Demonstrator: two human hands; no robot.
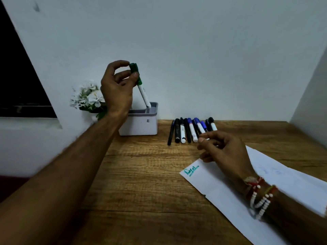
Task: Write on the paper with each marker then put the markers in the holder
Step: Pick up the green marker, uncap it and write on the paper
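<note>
1. In the upper middle of the frame, the left hand (116,89) holds the green marker (141,89) by its capped top. Its fingers (135,75) are clamped on the cap. The marker's white lower end is at the mouth of the grey-rimmed holder (141,124), tilted and seemingly just entering.
2. At lower right, the paper (212,183) lies on the bench (141,174) with one green word (191,170) near its left corner. The green marker's writing looks done, and only its drop into the holder is left.
3. Faint bluish marks show further right on the sheet, too pale to read.
4. At centre right, a row of markers (190,129), about ten in black and blue, lies on the bench just right of the holder. None of these is in the holder, so most of the task seems to lie ahead.
5. The right hand (224,152) hovers over the paper's far edge, close to the row. Its fingers are loosely bent and apart, gripping nothing as far as the blur shows. It is probably going for the next marker.
</note>
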